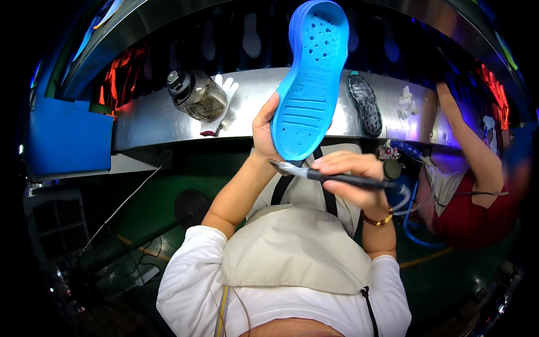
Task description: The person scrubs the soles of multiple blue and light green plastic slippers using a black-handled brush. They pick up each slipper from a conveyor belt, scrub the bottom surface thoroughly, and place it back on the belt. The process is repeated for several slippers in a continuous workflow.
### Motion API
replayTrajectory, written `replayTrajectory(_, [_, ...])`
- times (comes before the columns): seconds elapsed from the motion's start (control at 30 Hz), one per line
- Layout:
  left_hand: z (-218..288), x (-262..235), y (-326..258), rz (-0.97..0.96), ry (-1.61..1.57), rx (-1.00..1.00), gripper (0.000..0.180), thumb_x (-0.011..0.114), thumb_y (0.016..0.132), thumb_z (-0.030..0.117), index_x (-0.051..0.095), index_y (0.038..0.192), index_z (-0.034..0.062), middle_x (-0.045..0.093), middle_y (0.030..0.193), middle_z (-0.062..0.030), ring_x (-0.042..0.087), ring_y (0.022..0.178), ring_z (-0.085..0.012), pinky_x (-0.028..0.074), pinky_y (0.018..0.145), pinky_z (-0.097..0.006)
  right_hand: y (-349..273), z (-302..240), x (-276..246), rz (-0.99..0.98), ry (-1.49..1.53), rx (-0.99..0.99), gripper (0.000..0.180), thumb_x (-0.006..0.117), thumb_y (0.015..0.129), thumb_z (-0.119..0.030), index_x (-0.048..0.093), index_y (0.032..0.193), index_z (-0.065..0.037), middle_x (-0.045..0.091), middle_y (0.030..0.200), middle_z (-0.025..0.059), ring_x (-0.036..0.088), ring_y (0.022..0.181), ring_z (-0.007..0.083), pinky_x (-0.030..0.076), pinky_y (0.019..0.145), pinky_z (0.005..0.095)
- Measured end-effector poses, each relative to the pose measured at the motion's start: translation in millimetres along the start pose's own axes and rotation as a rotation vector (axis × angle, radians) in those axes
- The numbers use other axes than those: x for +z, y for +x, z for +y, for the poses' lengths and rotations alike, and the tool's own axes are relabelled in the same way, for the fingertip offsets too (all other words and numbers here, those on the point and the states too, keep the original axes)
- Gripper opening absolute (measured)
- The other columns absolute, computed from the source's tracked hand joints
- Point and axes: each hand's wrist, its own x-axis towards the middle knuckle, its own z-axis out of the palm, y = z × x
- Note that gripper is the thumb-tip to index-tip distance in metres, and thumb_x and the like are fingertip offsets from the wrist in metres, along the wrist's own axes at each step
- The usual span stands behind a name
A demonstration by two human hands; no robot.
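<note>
Your left hand (pixel 264 129): holding one bright-blue shoe sole (pixel 309 84) by its left edge, thumb on the near rim. Sole raised from twelve toward one o'clock of the view's centre, before the bench, hollow ribbed face toward you, perforated end uppermost.

Your right hand (pixel 359 175): pinching one slim black-handled tool (pixel 339 178) between thumb and fingers, at three to four o'clock; clear tubing (pixel 403 196) at its rear. Tool tip points to nine o'clock, near the sole's lower end; you cannot tell whether they touch.

One metal bench (pixel 252 84), across twelve o'clock. On it: one smoky bottle (pixel 203 98) with dark cap and one white glove (pixel 229 86), between ten and eleven; one black sole (pixel 365 105), two; small white pieces (pixel 406 103), two.

One blue box (pixel 67 137), nine. One co-worker's forearm (pixel 469 132), between two and three.
</note>
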Motion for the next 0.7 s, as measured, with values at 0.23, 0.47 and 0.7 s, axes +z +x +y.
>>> replayTrajectory(0.23, [7.6,5.1,2.8,0.061,0.070,-0.027,0.052,0.032,0.088,0.034,0.035,0.125,-0.0022,0.049,0.117,-0.0195,0.053,0.103,-0.0286,0.043,0.090,-0.041,10.0,-6.3,-13.6,-0.067,-0.246,-0.055,0.017,0.064,0.066,0.002,0.063,0.083,0.002,0.064,0.084,0.0134,0.063,0.082,0.0235,0.049,0.074,0.0308])
replayTrajectory(0.47, [17.7,-4.0,7.9,0.070,-0.010,-0.241,0.059,0.033,0.086,0.043,0.033,0.128,0.0011,0.042,0.124,-0.0212,0.046,0.109,-0.0388,0.036,0.089,-0.057,8.8,-6.7,-2.5,-0.173,-0.320,-0.138,0.018,0.065,0.066,-0.001,0.061,0.083,-0.002,0.064,0.085,0.0104,0.062,0.082,0.0221,0.047,0.071,0.0300])
replayTrajectory(0.7, [23.3,12.8,1.9,0.228,0.357,-0.542,0.049,0.051,0.082,0.030,0.047,0.114,-0.0065,0.054,0.106,-0.0217,0.058,0.090,-0.0281,0.048,0.079,-0.037,4.3,-5.3,-26.9,-0.257,-0.290,0.033,0.020,0.065,0.068,0.002,0.063,0.088,-0.001,0.064,0.091,0.0134,0.062,0.085,0.0245,0.049,0.075,0.0303])
